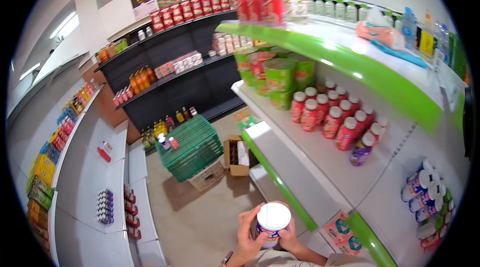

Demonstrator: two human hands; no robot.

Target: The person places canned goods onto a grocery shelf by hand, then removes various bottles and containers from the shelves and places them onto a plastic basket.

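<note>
A blue-and-white tub (273,218) with a round white lid is held upright near the bottom of the view, close to my body. My left hand (247,232) wraps its left side, with the thumb on the front. On the other side, my right hand (289,237) grips it, its thumb also in front. To the right, similar blue tubs with white lids (424,189) stand on a shelf. Pink bottles with white caps (334,119) fill part of the shelf ahead, with one purple bottle (362,150) at the front of the group.
Green tins (280,79) stand beside the pink bottles. An upturned-looking green crate (192,149) carries two small bottles on the floor, next to an open cardboard box (236,156). Stocked shelves (112,167) line the left, dark shelving (167,69) the back. The green shelf edge (360,74) juts out.
</note>
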